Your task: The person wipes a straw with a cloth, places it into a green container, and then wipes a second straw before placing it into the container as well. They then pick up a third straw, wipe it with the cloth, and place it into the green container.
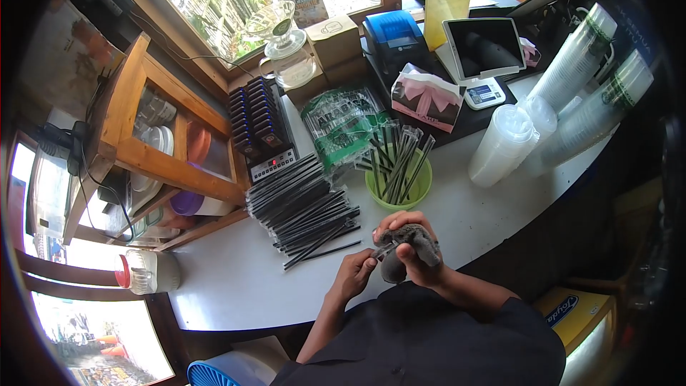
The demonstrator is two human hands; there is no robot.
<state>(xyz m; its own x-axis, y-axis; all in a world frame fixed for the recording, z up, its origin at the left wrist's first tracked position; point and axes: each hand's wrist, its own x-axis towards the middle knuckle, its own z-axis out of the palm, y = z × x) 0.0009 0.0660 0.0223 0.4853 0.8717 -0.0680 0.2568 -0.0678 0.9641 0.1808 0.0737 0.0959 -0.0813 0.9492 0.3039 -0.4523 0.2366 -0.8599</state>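
Observation:
Low in front of my chest, my right hand (421, 243) is closed around a bunched grey cloth (409, 237), part of which hangs below the fingers. Beside it my left hand (355, 271) pinches a thin, shiny dark piece that looks like a wrapped straw; most of it is hidden by the cloth and fingers. Just beyond the hands stands a green bowl (400, 205) with several wrapped black straws (401, 161) upright in it. Left of the bowl, a large pile of black straws (300, 204) lies on the white counter (236, 279).
Behind the straws lies a green-printed plastic bag (339, 121). A pager charging base (271, 164), glass carafe (291, 64), tissue pack (426, 98) and tablet (484, 46) line the back. Stacked plastic cups (500, 146) stand right; a jar (153, 271) and wooden cabinet (171, 164) are left.

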